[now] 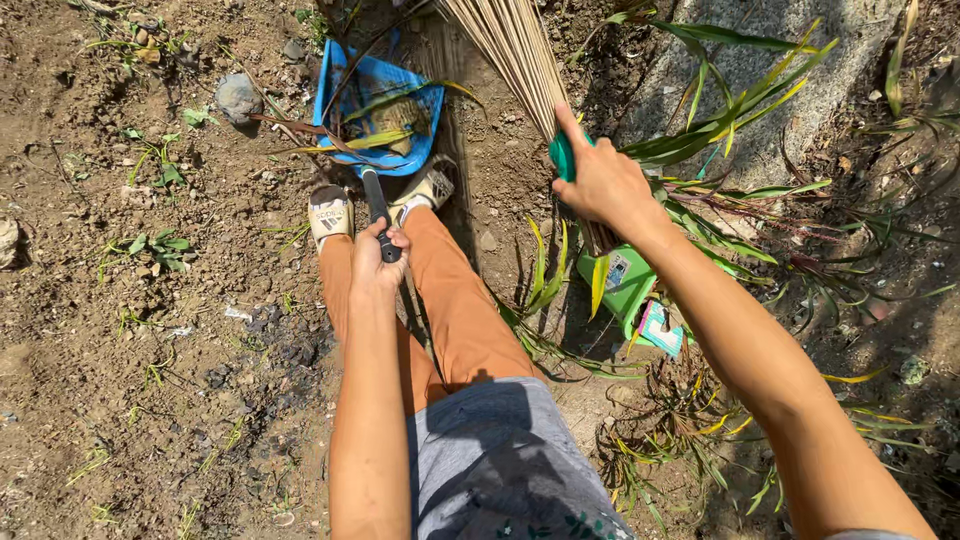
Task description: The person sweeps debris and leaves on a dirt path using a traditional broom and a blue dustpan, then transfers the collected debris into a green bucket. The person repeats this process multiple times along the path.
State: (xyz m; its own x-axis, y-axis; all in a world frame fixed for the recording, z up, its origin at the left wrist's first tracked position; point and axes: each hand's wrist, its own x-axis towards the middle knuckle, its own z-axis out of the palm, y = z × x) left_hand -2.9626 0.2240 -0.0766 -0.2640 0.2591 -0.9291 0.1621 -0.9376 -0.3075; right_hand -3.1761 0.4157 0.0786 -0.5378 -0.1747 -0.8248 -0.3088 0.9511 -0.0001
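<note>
My left hand [377, 262] grips the black handle of a blue dustpan [375, 112] that rests on the dirt just beyond my shoes. Leaves and debris lie in the pan. My right hand [598, 182] is closed around the green-banded neck of a stick broom [510, 50], whose tan bristles fan away toward the top of the view, right of the dustpan. My legs in orange trousers stretch between the two hands.
A grey stone [238, 97] sits left of the dustpan. Green plastic litter [630, 285] lies under long-leaved plants [720, 130] on the right. A concrete slab [790, 90] is at top right. Bare soil with small weeds spreads to the left.
</note>
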